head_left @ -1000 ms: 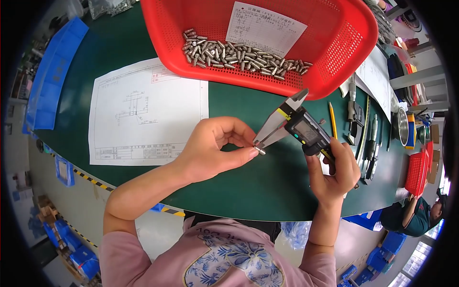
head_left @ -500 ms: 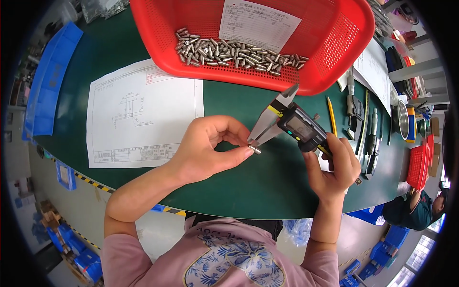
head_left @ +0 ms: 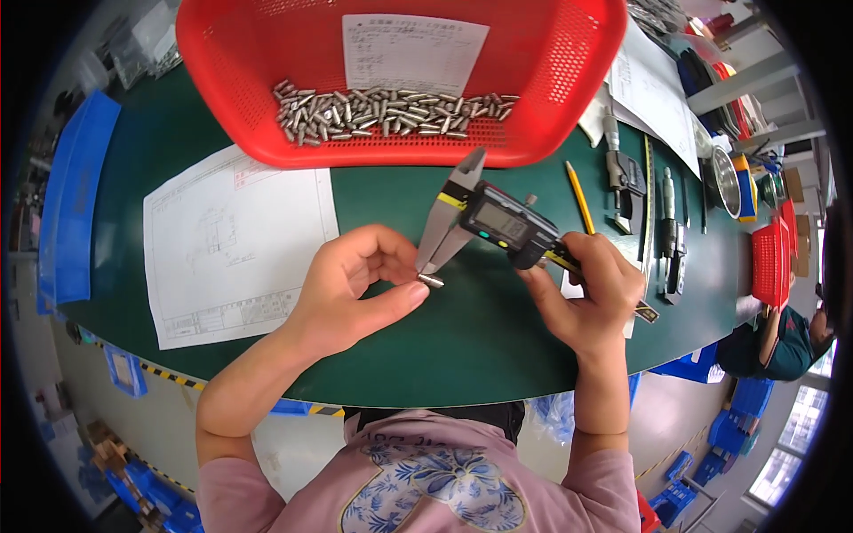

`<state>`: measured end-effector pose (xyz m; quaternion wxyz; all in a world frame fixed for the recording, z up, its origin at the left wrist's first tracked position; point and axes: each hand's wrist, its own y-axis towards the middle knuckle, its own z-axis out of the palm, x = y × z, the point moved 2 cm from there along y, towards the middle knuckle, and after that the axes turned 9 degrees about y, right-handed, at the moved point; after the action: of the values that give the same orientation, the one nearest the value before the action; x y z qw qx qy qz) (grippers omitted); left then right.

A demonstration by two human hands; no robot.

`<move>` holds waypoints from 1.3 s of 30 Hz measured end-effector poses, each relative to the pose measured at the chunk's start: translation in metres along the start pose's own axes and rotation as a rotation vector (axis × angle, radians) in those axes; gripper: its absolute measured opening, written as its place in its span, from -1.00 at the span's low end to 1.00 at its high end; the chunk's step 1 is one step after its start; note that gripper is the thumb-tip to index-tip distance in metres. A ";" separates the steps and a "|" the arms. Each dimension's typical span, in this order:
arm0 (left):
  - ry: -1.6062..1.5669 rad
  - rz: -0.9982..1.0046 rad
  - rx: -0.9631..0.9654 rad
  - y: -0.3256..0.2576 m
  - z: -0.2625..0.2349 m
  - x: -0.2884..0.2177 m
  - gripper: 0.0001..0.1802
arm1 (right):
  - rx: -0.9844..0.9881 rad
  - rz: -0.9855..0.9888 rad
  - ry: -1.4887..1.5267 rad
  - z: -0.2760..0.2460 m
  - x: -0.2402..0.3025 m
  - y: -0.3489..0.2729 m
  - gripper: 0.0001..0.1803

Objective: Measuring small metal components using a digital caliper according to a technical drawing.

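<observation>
One small metal pin [head_left: 433, 282], mid-frame above the green bench [head_left: 462, 364], is pinched narrowly between thumb and fingers of the left hand [head_left: 342, 295]; the right hand [head_left: 588, 298] has its fingers wrapped round a digital caliper [head_left: 505, 222], jaw tips at the pin's left end. Step in hand judged to be gauging that end; contact on both sides cannot be told, so next move calls for squaring the pin, then light closing pressure. Beyond: drawing sheet [head_left: 182, 275] at left, yellow pencil [head_left: 579, 197] right of centre, red basket [head_left: 355, 158] of loose metal pins [head_left: 391, 112] at top.
</observation>
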<state>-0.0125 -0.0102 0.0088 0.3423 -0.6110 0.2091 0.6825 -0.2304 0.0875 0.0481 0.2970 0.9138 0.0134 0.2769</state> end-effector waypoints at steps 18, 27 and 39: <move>1.518 0.797 -0.439 0.097 -0.028 -0.026 -0.85 | -0.259 0.063 0.043 -0.011 -0.014 0.003 -0.68; 1.565 0.917 -0.430 0.104 -0.024 -0.028 -0.94 | -0.228 0.074 0.062 -0.008 -0.012 0.003 -0.67; 0.360 0.189 -0.158 0.005 0.002 -0.011 -0.87 | -0.094 -0.073 0.091 0.000 -0.004 0.000 -0.58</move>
<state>-0.0173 -0.0145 0.0188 0.1851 -0.7257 0.2690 0.6056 -0.2337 0.0865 0.0462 0.3483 0.8843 0.0469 0.3073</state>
